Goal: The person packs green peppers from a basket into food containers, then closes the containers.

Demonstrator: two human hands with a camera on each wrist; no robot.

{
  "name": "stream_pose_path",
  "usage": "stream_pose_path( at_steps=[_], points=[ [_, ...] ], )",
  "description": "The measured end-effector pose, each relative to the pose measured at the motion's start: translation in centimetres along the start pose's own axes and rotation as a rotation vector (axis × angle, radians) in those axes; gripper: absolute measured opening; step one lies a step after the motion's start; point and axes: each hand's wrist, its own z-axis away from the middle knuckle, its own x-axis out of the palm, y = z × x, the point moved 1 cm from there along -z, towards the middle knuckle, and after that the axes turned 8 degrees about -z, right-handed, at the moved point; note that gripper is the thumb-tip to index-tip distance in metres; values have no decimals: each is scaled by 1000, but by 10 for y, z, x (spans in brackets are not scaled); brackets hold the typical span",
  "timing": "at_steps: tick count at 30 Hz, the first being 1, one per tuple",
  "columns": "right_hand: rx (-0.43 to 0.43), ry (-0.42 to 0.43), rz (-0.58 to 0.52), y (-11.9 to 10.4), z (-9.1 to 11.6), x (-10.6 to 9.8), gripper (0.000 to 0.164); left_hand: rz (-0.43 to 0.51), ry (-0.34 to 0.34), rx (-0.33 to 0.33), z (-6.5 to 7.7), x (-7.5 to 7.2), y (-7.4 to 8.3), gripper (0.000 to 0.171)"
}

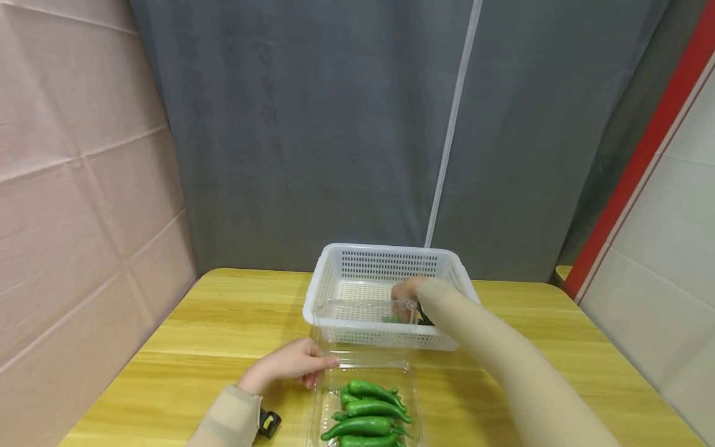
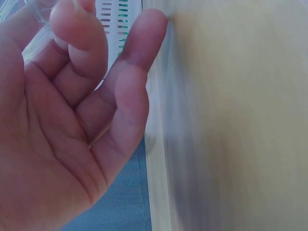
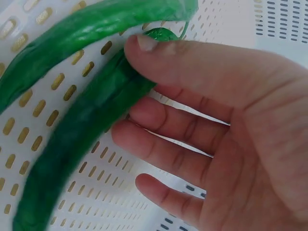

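Note:
My right hand [image 1: 406, 299] reaches into a white perforated plastic basket [image 1: 329, 267]. In the right wrist view its thumb and fingers pinch a long green chili pepper [image 3: 65, 139] near the stem end. A second green chili pepper [image 3: 96, 21] lies beside that one on the basket floor. My left hand [image 1: 301, 360] holds the left edge of a clear plastic clamshell box [image 1: 316, 413] near its hinge, thumb over the rim. The lid is raised and overlaps the front of the basket. Several green chili peppers [image 1: 365, 426] lie crosswise, side by side, in the box.
The wood-grain table [image 1: 234, 316] carries the basket at its far side and the box in front. A small black object [image 1: 269, 423] is by the left sleeve. A grey curtain [image 1: 313, 124] hangs behind the table.

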Motion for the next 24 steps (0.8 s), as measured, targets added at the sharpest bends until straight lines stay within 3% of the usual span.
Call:
stream_pose_path(
  at_steps=[16,24],
  points=[
    [-68,-19,67,13,4,-5,19,-8,-6,-11,-2,1,1,53],
    [-87,21,67,18,5,-16,17,9,-11,-12,-1,-1,0,52]
  ],
)
